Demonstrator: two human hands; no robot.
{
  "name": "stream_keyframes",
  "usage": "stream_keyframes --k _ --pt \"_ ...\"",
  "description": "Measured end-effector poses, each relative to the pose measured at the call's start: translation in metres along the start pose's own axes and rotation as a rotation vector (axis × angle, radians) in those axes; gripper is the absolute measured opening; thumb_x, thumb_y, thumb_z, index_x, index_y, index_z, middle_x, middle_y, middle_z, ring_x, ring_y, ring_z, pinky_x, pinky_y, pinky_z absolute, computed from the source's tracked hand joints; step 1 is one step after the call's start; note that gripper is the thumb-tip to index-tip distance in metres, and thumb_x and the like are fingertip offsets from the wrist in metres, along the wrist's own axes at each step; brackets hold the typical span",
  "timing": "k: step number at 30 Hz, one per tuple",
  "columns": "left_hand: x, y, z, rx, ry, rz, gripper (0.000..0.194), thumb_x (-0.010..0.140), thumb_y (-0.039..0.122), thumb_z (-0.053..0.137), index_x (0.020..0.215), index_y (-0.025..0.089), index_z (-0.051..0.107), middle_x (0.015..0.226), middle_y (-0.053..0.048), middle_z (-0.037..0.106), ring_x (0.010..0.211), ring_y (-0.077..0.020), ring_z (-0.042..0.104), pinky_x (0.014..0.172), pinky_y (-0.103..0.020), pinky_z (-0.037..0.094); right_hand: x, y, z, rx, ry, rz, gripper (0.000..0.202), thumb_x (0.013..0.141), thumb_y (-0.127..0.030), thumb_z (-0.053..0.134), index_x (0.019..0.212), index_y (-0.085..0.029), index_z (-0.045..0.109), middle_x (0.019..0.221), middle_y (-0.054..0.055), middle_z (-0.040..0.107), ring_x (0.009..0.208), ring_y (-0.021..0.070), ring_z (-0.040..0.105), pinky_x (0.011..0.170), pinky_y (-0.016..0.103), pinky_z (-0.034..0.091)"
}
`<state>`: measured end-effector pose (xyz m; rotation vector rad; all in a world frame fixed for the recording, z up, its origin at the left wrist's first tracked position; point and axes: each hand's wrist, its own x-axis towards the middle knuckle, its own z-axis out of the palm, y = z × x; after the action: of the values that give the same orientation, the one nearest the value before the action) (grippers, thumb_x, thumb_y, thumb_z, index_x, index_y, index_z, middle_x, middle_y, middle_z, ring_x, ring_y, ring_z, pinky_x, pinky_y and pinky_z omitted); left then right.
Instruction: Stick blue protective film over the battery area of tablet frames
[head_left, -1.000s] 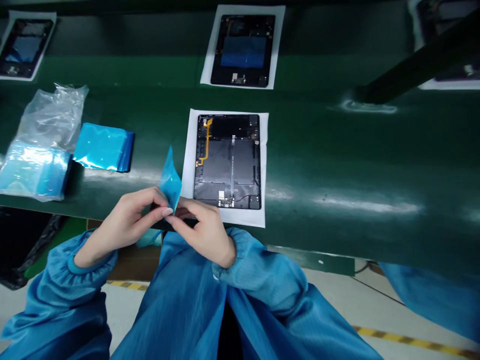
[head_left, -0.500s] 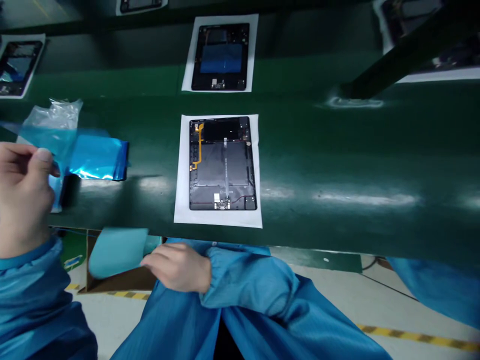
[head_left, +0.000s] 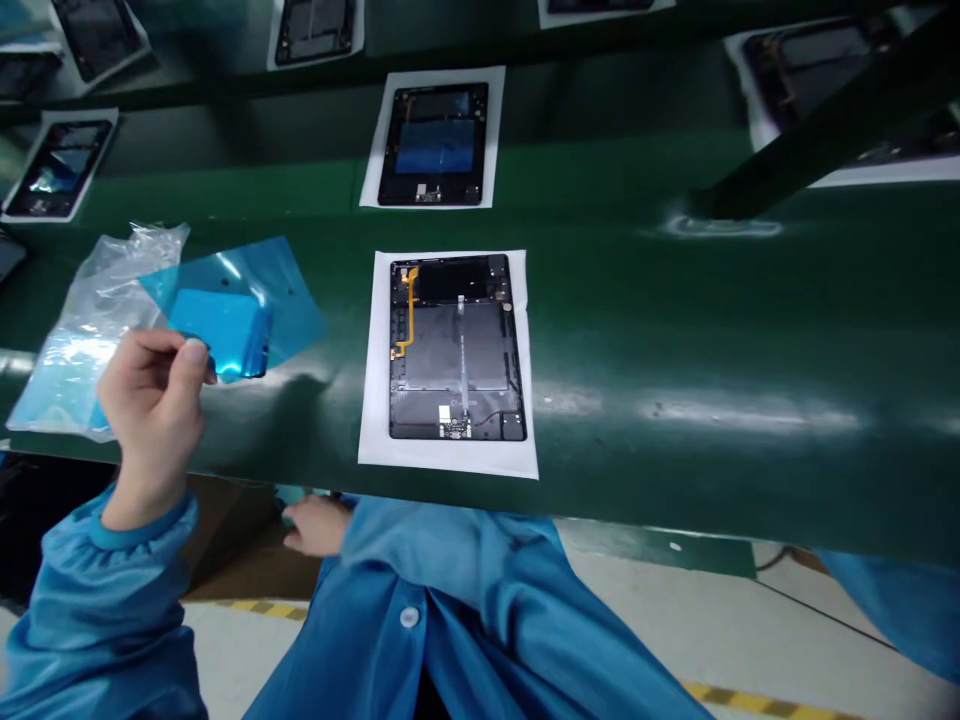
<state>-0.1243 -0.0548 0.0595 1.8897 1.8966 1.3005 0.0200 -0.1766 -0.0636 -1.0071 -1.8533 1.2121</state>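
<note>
My left hand (head_left: pixel 161 395) pinches the edge of a clear blue film sheet (head_left: pixel 289 290), raised over the bench at the left. Behind the film lies a stack of shiny blue films (head_left: pixel 221 325). A clear plastic bag (head_left: pixel 90 320) sits just left of that stack. Below the bench edge, my right hand (head_left: pixel 319 525) reaches left over a cardboard box (head_left: pixel 240 570), its fingers apart and nothing seen in them. In front of me an opened tablet (head_left: pixel 457 350), with an orange flex cable and a grey ribbon cable, rests on a white sheet (head_left: pixel 450 460).
Beyond it, another opened tablet (head_left: pixel 435 145) bears a blue film. More tablets on white sheets lie along the far side, one of them at the left (head_left: pixel 56 170). A dark slanted post (head_left: pixel 795 150) rises from the green bench (head_left: pixel 712 330) at the right.
My left hand has moved right in view, bringing the blue film across the film stack. The pale teal sheet has left my right hand, which has drawn down and left under the bench edge.
</note>
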Motion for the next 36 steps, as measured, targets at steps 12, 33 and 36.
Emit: stream_keyframes --k 12,33,36 --pt "-0.075 0.061 0.06 -0.107 -0.356 0.481 0.02 0.091 0.014 0.063 0.099 0.033 0.064 0.082 -0.003 0.071 0.068 -0.0192 0.069 0.058 -0.036 0.06 0.012 -0.024 -0.211 -0.024 0.053 -0.096 0.04 0.104 -0.046 0.061 0.133 -0.018 0.069 0.121 0.011 0.078 0.099 0.0208 0.076 0.093 0.035 0.064" --pt "-0.006 0.066 0.056 0.086 -0.538 0.743 0.008 0.103 0.019 0.066 0.11 0.023 0.066 0.098 -0.002 0.071 0.085 -0.0138 0.068 0.076 -0.026 0.055 0.002 -0.004 -0.246 -0.471 0.27 -0.175 0.018 0.104 -0.025 0.064 0.108 -0.023 0.081 0.097 0.003 0.084 0.084 0.0159 0.079 0.079 0.027 0.065" --pt "0.006 0.069 0.07 0.049 -0.5 0.675 0.015 0.104 0.028 0.066 0.118 0.024 0.066 0.109 -0.004 0.072 0.094 -0.0162 0.07 0.081 -0.029 0.058 0.009 0.0 -0.268 -0.478 0.296 -0.101 0.014 0.099 -0.031 0.07 0.098 -0.025 0.083 0.092 0.003 0.084 0.079 0.0181 0.079 0.075 0.03 0.065"
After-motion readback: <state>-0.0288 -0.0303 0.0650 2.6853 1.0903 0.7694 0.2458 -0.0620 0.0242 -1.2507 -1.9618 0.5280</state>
